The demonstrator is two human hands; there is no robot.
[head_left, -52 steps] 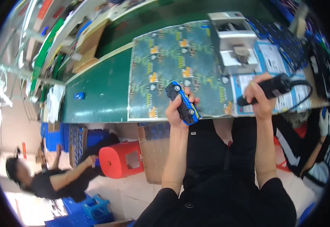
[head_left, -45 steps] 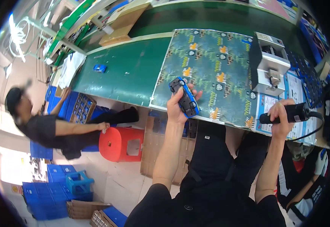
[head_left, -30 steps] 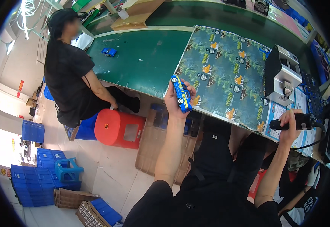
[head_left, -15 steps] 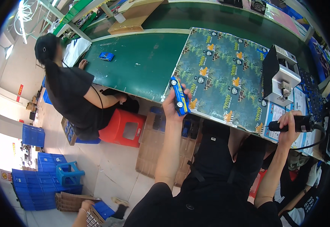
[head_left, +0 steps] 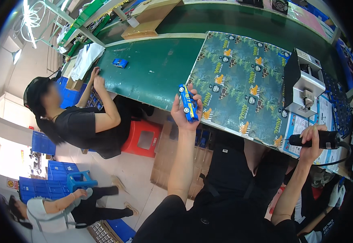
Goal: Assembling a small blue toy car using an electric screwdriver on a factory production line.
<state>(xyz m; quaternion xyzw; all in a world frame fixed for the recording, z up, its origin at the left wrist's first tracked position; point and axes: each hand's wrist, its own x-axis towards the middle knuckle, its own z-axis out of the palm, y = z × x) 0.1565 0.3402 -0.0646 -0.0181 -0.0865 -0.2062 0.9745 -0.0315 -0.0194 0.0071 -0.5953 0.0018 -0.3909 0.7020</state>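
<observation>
A blue toy car (head_left: 190,107) with yellow stripes rests in my left hand (head_left: 187,124), its wheels turned to the side and my fingers curled round it, just off the front edge of the patterned sheet (head_left: 237,103). My right hand (head_left: 312,148) grips a black corded tool shaped like an electric screwdriver (head_left: 328,140) near the table's right front corner. Its thin tip points left, well apart from the car. Just beyond this hand stands a black and silver bench device (head_left: 306,91).
A second blue toy car (head_left: 120,62) lies on the green table (head_left: 156,73). At left a co-worker (head_left: 79,123) sits beside a red stool (head_left: 141,139). Another person (head_left: 59,212) is at lower left, near blue crates (head_left: 43,188). Printed sheets (head_left: 296,123) lie beneath the device.
The car has tilted a little in my left hand, whose fingers have loosened somewhat. The seated co-worker has raised both hands to the table edge. The person at lower left has come further into view.
</observation>
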